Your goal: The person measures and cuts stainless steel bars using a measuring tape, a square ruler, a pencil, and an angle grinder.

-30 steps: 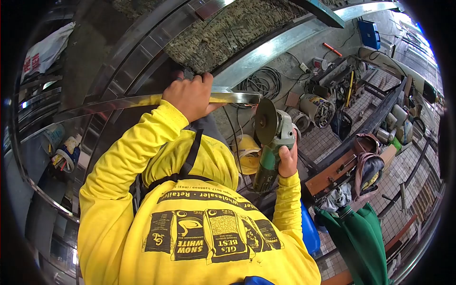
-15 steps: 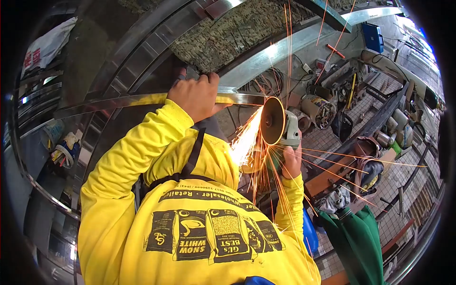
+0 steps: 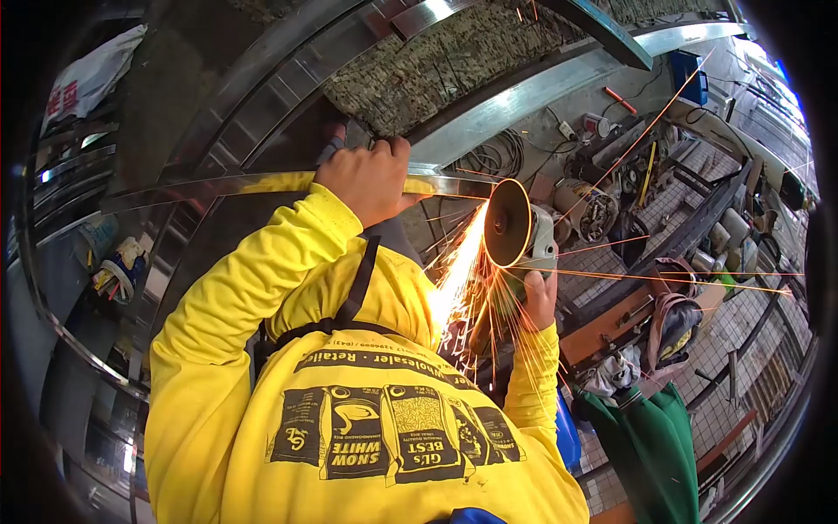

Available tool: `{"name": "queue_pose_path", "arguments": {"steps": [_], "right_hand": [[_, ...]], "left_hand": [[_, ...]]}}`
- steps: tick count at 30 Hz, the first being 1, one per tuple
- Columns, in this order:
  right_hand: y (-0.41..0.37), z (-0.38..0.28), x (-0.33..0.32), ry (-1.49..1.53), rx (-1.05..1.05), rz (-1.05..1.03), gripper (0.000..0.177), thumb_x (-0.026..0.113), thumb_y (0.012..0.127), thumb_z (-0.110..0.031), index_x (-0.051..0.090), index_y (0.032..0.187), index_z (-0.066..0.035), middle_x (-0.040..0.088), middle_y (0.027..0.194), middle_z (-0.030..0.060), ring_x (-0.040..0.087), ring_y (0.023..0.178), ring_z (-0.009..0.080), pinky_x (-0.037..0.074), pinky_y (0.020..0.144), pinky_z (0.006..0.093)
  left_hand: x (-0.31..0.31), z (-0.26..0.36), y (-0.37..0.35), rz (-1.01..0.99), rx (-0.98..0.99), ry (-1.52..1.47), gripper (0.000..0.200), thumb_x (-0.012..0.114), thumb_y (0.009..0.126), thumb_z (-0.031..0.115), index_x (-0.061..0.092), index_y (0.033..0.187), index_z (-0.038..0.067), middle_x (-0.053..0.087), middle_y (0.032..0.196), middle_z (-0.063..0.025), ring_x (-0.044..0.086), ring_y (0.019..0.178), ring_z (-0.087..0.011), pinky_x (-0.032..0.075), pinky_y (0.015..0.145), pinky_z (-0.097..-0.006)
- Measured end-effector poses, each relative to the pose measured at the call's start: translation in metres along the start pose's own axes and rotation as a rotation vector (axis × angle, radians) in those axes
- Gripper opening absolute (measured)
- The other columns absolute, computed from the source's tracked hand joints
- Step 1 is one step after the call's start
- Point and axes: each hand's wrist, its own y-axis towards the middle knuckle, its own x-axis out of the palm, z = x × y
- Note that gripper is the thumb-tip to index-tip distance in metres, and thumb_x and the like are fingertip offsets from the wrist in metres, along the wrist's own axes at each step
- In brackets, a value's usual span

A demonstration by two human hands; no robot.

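My left hand (image 3: 365, 181) is closed around a shiny metal bar (image 3: 253, 184) that runs across in front of my chest. In my right hand (image 3: 539, 299) is an angle grinder (image 3: 544, 237), its body partly hidden by sparks and the disc. The thin round disc (image 3: 508, 223) meets the bar's right end, to the right of my left hand. Bright sparks (image 3: 463, 266) pour from that contact toward my yellow shirt, and thin streaks fan out to the right.
Long metal profiles (image 3: 524, 96) and a rough-surfaced slab (image 3: 419, 70) lie ahead. Coiled cable (image 3: 493, 155), a container of metal pieces (image 3: 589, 210) and a blue case (image 3: 688, 77) are on the right. Green cloth (image 3: 650, 445) hangs at lower right; a bucket of tools (image 3: 118, 272) stands left.
The grinder and both hands appear slightly farther right in view, with the background shifted a little too. Tall spark streaks at the top have mostly gone; the stream toward my shirt looks denser.
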Motion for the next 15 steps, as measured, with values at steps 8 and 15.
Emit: {"name": "queue_pose_path", "arguments": {"steps": [8, 15], "right_hand": [[0.000, 0.002, -0.005, 0.005, 0.000, -0.021, 0.099, 0.076, 0.092, -0.047, 0.023, 0.160, 0.002, 0.053, 0.144, 0.0129, 0.054, 0.129, 0.0223, 0.041, 0.111, 0.0365], [-0.005, 0.007, -0.018, -0.092, 0.008, -0.061, 0.084, 0.067, 0.099, -0.036, 0.023, 0.160, 0.002, 0.054, 0.142, 0.0120, 0.054, 0.127, 0.0213, 0.041, 0.111, 0.0348]], "left_hand": [[0.002, 0.000, 0.000, 0.028, 0.007, 0.017, 0.077, 0.070, 0.083, 0.069, 0.060, 0.117, 0.001, 0.071, 0.088, -0.0132, 0.074, 0.075, -0.0313, 0.059, 0.064, -0.0425], [0.001, 0.000, 0.000, 0.057, 0.026, 0.022, 0.072, 0.074, 0.083, 0.063, 0.060, 0.115, 0.000, 0.071, 0.088, -0.0127, 0.075, 0.071, -0.0291, 0.060, 0.061, -0.0407]]}}
